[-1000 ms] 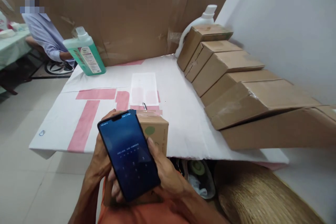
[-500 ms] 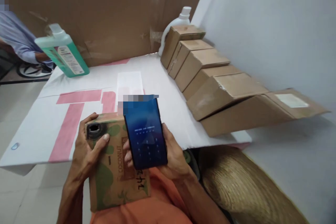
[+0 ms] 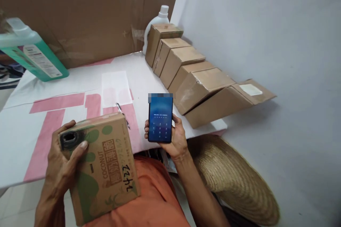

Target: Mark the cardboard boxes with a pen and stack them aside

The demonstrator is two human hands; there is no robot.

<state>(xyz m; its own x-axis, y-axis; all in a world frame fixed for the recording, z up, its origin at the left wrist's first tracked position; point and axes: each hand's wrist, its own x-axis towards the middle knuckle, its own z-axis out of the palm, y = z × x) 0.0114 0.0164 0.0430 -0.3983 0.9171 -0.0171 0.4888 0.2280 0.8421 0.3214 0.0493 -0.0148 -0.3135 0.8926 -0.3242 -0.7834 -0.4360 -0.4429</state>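
My left hand (image 3: 64,159) grips the upper left corner of a cardboard box (image 3: 106,170), thumb on its front beside a square hole ringed in black. Green shapes, the word COCONUT and the handwritten number 2422 mark the box, which leans over my orange-covered lap. In my right hand (image 3: 177,136) is an upright smartphone (image 3: 160,120), its blue screen facing me with a number pad lit. Fingers wrap both sides of the phone, and it is apart from the box. Behind the box's top edge a pen (image 3: 123,115) lies on the table, partly hidden.
Several cardboard boxes (image 3: 186,55) stand in a leaning row along the wall, a white jug (image 3: 157,21) behind them. A bottle of green liquid (image 3: 37,53) is at the left. White paper (image 3: 115,87) lies on the table (image 3: 16,138). A straw hat (image 3: 234,173) hangs below right.
My right hand has drawn the phone away from the box to the right, uncovering the box's print and the pen. The view has turned right, and the person at the far left is mostly out of sight.
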